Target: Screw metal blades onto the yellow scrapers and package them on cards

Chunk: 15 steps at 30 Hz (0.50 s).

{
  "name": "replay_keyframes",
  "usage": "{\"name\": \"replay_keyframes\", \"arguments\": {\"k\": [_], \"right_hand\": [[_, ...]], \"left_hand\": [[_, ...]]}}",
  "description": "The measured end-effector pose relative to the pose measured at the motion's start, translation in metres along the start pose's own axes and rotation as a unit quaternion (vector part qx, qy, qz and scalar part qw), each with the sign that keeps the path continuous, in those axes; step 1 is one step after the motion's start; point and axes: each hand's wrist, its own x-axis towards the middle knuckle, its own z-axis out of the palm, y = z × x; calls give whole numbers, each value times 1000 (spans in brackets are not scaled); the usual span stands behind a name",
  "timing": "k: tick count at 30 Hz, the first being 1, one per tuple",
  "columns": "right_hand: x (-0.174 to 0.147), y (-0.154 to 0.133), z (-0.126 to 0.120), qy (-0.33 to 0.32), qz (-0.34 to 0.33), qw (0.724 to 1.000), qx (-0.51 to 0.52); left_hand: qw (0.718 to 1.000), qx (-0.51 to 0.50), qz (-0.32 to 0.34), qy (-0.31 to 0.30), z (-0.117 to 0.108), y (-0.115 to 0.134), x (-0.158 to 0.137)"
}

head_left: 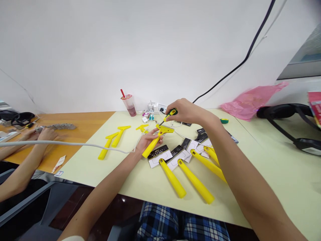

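Note:
My left hand (146,140) is closed around a yellow scraper (151,146), its wide head turned up and away from me. In my right hand (182,110) is a green and yellow screwdriver (171,113), gripped by the handle. The shaft slants down, and its tip meets the scraper head. Right of my left hand, several black and white cards (159,156) lie in an overlapping row. Several loose yellow handles (172,178) lie in front of them. Left of my hands rest two yellow scrapers (120,136), and yellow head pieces (142,128) lie behind.
A cup with a red straw (129,106) stands near the wall by a power strip (156,107). A white cable (100,146) crosses my left wrist. At right are a pink bag (250,102) and a black headset (288,124). A co-worker's hands (46,135) work at left.

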Motion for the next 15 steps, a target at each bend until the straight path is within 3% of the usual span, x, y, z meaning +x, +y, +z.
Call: {"name": "replay_keyframes", "arguments": {"k": [15], "right_hand": [[-2,-2,-1,-12,6,1000,7]], "left_hand": [[1000,-10,-5,4,-1,1,1]]}}
